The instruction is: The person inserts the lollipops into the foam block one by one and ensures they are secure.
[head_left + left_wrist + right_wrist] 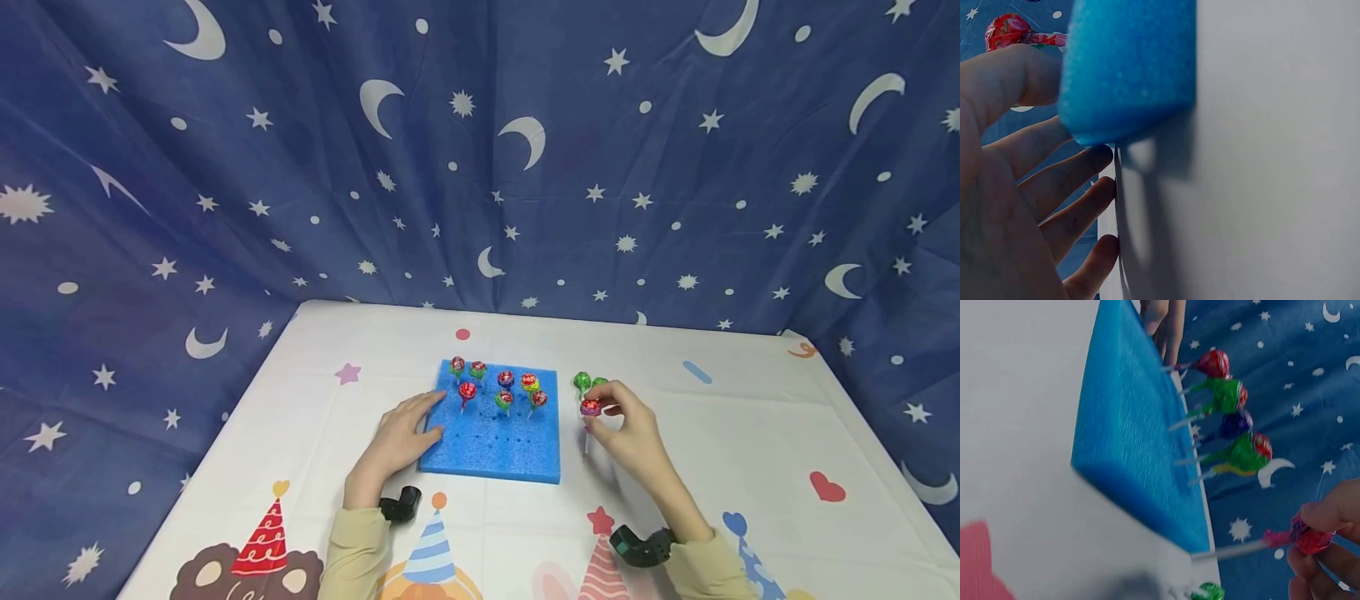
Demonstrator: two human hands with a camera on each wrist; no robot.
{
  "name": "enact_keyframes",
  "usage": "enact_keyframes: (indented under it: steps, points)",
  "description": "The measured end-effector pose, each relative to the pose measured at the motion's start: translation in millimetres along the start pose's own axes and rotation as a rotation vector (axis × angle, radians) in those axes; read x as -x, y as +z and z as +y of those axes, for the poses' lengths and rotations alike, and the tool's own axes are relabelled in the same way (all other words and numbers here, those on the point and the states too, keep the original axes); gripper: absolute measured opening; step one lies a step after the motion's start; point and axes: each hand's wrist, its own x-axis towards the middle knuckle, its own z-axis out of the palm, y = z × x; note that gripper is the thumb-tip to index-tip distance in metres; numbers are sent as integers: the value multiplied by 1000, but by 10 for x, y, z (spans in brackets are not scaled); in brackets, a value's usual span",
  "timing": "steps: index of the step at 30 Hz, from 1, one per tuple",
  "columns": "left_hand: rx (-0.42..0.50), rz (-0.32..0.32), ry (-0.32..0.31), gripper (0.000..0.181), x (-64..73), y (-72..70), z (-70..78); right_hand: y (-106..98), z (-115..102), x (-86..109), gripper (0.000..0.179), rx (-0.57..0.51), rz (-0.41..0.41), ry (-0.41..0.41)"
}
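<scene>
My left hand (405, 432) rests at the left edge of a blue foam block (491, 454), its fingers loosely spread; in the left wrist view the fingertips are right at the block's side. Several wrapped lollipops stand upright in the block's far half, among them a red one (467, 390) and a yellow one (529, 382). Rows of small holes show in the near half. To the right of the block, my right hand (628, 429) pinches a red and purple lollipop (1314, 540) by its wrapped head, with the white stick pointing down.
Beside the block, green lollipops (582, 382) sit just beyond my right hand. A white printed cloth (300, 433) covers the table, and a dark blue curtain (480, 183) with moons and stars hangs behind it. Each wrist wears a black camera (642, 546).
</scene>
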Motion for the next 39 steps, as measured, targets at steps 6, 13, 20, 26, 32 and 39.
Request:
enact_keyframes:
  steps: [6, 13, 20, 26, 32, 39]
  points:
    - [-2, 0, 3, 55, -5, -2, -3, 76, -108, 26, 37, -45, 8, -52]
    - [-8, 3, 11, 55, -7, -4, -4, 205, -245, 48, 34, -102, 1, -78]
    - [-8, 3, 7, 55, -5, -12, 8, 372, -386, 55, 33, -138, -35, -114]
    - [-14, 4, 4, 55, -4, -3, 4, 523, -505, 63, 33, -177, -67, -124]
    - [-18, 6, 5, 55, -8, 1, 0, 662, -565, 44, 31, -232, -75, -149]
    - [-21, 5, 0, 55, -13, 1, 1, 808, -640, 6, 33, -232, -80, -195]
